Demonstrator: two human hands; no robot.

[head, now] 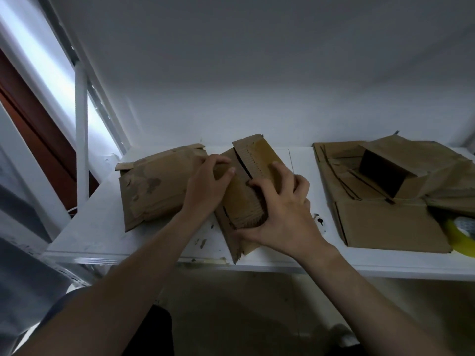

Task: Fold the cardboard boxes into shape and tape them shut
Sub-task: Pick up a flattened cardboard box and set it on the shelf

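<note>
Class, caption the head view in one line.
Left hand and right hand grip a cardboard box on a white shelf.

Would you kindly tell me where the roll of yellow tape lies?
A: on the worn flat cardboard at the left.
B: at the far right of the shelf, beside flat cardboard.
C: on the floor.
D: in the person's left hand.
B: the yellow tape roll lies at the right edge, next to the flat cardboard; the left hand and right hand grip the middle box.
</note>
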